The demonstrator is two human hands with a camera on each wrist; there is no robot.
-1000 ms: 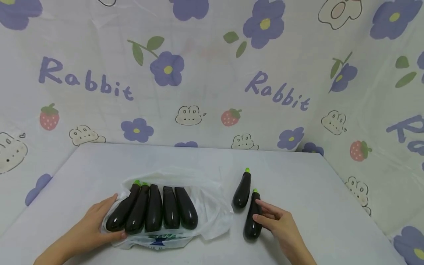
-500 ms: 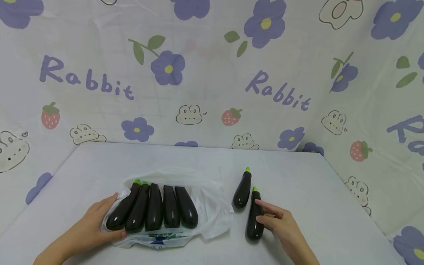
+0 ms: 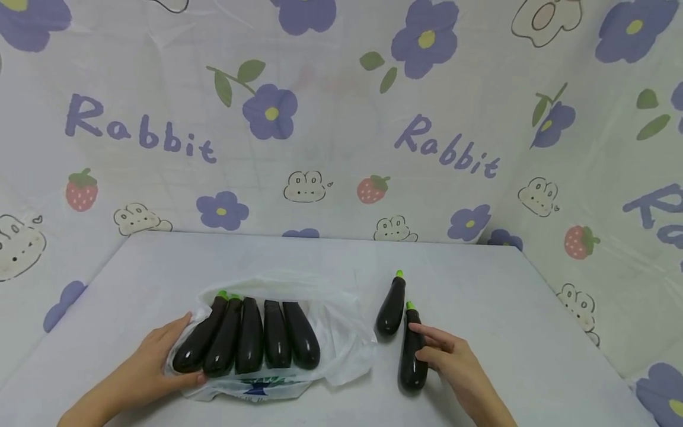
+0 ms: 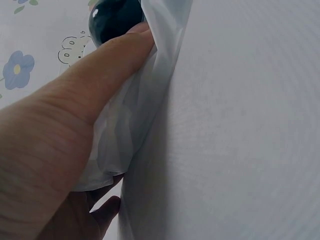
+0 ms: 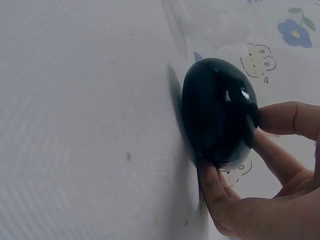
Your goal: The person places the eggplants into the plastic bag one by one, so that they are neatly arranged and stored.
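My right hand (image 3: 453,363) pinches a dark glossy eggplant (image 3: 412,375) with a green stem tip, thumb and fingertips along its right side. In the right wrist view its rounded end (image 5: 215,112) sits between thumb and fingers, close over the table. A second eggplant (image 3: 392,309) lies just behind it to the left. My left hand (image 3: 141,365) holds the left edge of a white plastic bag (image 3: 344,347), the thumb over the edge beside the nearest eggplant (image 4: 116,22) and other fingers underneath. Several eggplants (image 3: 249,338) lie side by side on the bag.
The white table (image 3: 512,320) reaches back to a hanging cloth (image 3: 331,142) printed with flowers, rabbits and strawberries, which also runs along the right side. Green and blue print (image 3: 258,388) shows on the bag's front fold.
The eggplant in my right hand has shifted slightly to the right, its rounded end most. The left hand, the bag and the other eggplants stay put.
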